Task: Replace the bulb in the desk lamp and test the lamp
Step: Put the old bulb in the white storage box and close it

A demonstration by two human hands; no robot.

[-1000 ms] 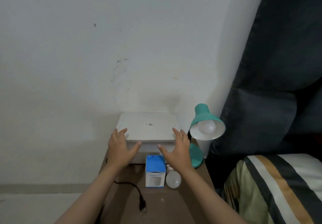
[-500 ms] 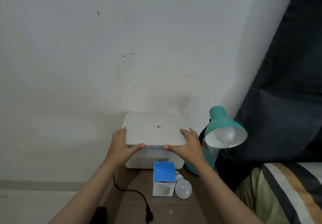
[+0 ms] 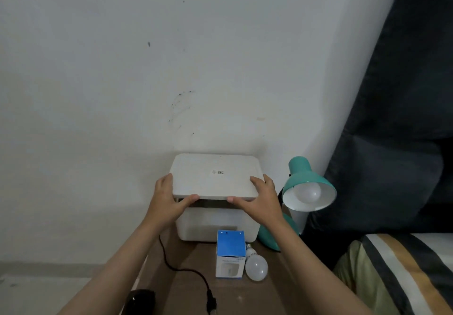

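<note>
A teal desk lamp [image 3: 304, 179] stands at the table's right back, its shade tilted toward me with a white bulb [image 3: 307, 191] screwed inside. A loose white bulb [image 3: 256, 267] lies on the brown table [image 3: 186, 290] beside a blue and white bulb carton [image 3: 230, 253]. My left hand [image 3: 169, 200] and my right hand [image 3: 261, 198] grip the front corners of a white lid [image 3: 215, 174], held a little above its white box [image 3: 215, 224].
The lamp's black cord and plug [image 3: 210, 302] trail unplugged across the table. A dark rounded object [image 3: 141, 301] sits at the table's left front edge. A dark curtain [image 3: 404, 118] hangs to the right, above striped bedding [image 3: 404, 273]. White wall behind.
My hands closed on the lid's front corners and lifted it off the white box, so a gap shows underneath. My view shifted, so the scene sits lower and closer.
</note>
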